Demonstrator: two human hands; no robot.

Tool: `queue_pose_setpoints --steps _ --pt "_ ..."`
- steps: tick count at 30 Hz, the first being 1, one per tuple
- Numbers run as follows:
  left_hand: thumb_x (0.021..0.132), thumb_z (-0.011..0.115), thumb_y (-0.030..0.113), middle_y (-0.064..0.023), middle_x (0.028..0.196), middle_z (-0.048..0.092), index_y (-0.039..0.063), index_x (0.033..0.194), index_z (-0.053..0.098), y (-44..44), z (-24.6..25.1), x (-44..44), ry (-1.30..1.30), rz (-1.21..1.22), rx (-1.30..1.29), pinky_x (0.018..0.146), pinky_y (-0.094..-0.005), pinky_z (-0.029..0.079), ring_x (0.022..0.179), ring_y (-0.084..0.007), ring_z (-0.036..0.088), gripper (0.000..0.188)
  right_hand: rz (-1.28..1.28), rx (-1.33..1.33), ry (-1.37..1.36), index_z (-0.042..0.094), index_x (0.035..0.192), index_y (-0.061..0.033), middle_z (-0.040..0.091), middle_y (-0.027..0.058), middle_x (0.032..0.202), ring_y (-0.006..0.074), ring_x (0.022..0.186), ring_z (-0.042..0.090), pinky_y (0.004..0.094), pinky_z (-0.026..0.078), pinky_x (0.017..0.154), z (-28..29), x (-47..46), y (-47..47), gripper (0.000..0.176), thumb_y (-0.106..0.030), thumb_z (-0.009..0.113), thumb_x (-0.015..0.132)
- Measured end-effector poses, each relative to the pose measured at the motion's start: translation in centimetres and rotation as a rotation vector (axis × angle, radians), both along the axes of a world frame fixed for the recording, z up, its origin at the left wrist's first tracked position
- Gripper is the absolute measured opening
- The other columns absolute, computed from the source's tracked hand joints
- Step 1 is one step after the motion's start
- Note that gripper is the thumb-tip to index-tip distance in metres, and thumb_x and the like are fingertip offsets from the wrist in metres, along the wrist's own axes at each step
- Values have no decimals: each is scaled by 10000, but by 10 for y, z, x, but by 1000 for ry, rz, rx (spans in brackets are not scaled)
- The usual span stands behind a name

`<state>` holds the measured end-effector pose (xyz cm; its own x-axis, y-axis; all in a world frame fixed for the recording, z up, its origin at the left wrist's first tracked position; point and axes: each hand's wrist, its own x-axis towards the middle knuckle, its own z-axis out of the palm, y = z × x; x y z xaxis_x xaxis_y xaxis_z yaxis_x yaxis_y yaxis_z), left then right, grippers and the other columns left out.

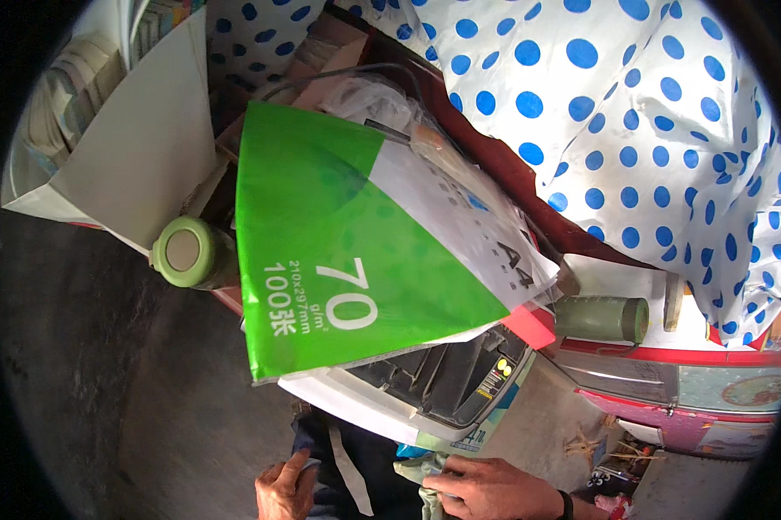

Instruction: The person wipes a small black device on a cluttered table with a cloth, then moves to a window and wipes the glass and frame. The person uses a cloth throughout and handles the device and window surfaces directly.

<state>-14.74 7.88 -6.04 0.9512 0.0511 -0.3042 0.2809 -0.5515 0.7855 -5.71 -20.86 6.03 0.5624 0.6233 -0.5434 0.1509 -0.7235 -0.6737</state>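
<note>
At the bottom edge, my right hand (494, 489) grips a crumpled pale green cloth (432, 471) with its fingers curled around it. My left hand (286, 487) is low on the left, in front of dark trousers (338, 448). Its fingers are bent, and a small pale bit shows at the fingertips, too little to name. Beyond both hands stands a white and black printer (455, 383) with its top partly covered. Over it lies a large green and white packet of printing paper (312, 240) that bears writing.
A green-lidded bottle (185, 252) stands left of the packet, and a green flask (601, 320) lies on its side at right. A white box (137, 130) holds books. Polka-dot sheeting (598, 130) drapes the back. Odds and ends (618, 465) lie low at right.
</note>
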Motion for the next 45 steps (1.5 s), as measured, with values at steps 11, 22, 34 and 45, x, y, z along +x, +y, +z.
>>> queue_pose_setpoints --steps 11,22,34,45 --pt "752 754 -8 -195 956 703 -9 1094 705 -12 -5 -9 135 -9 -79 644 -367 573 739 -302 705 346 -143 84 -2 637 1209 -74 606 120 967 311 824 668 406 568 713 5 2 7 311 -129 662 904" --pt "788 778 56 -191 1050 695 16 1098 701 -20 6 -1 22 -126 -85 771 -419 593 921 -378 696 322 -265 47 -54 652 1260 -83 645 126 1108 303 973 682 395 577 843 11 15 15 375 -97 669 886" --pt "774 773 88 -149 1261 637 36 1059 694 -29 39 65 -334 -204 23 827 -394 569 992 -314 685 300 -384 15 -569 655 1125 3 630 178 1081 356 931 659 412 555 817 27 75 50 280 -60 700 856" --pt "742 720 84 -173 1367 589 38 904 679 -46 33 117 -445 -278 258 779 -410 546 867 -288 667 174 -314 -140 -681 695 1127 -65 700 200 1038 390 983 665 471 533 840 -40 123 82 253 -100 657 880"
